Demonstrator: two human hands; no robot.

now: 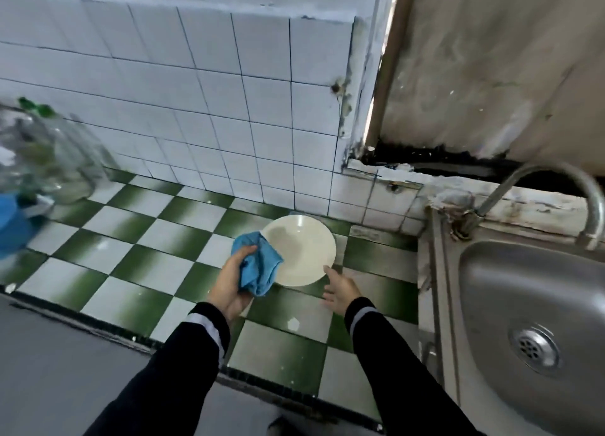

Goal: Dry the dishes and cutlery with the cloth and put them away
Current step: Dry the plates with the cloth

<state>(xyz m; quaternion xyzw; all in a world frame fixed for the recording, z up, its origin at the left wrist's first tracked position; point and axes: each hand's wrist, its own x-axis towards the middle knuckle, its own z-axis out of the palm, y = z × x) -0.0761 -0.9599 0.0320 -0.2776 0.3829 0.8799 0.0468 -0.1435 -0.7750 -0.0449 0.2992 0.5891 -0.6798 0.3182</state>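
Checkered counter (147,265) | left hand (229,283) grips cloth (258,267), maybe plate (301,252) too | right hand (340,291) fingers spread beside plate

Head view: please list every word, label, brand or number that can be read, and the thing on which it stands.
None can be read.
The plate, the cloth and the sink bear no writing.
The bottles at the left are too blurred to tell.

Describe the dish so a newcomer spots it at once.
Left of the steel sink runs a green-and-white checkered counter. Near its white tiled wall is a shallow cream dish, between the blue cloth and the right hand; it is the only crockery in view.
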